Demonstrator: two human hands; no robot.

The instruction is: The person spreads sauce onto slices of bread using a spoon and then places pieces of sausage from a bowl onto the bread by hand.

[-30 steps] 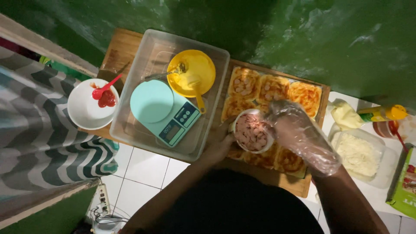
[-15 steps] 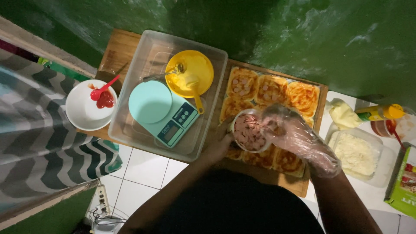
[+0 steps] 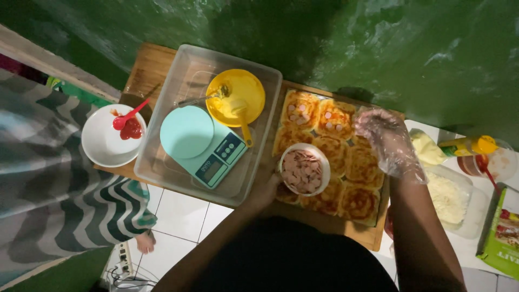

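Observation:
My left hand (image 3: pixel 263 190) holds a white bowl of pink sausage slices (image 3: pixel 304 170) from below, over a wooden board (image 3: pixel 361 233) covered with several sauced pizza bases (image 3: pixel 335 157). My right hand (image 3: pixel 387 138), in a clear plastic glove, reaches over the far right pizza bases with fingers pinched downward. Two far bases carry sausage slices (image 3: pixel 300 110).
A clear plastic tub (image 3: pixel 162 162) to the left holds a mint kitchen scale (image 3: pixel 203 145) and a yellow bowl with a spoon (image 3: pixel 235 97). A white plate with red sauce and a red spoon (image 3: pixel 112 135) lies further left. Grated cheese container (image 3: pixel 446 197), sauce bottle (image 3: pixel 466 145) and green box (image 3: pixel 500 228) stand right.
My right hand left the sausage bowl and moved right and away, out over the far right pizza bases. The bowl stayed in my left hand.

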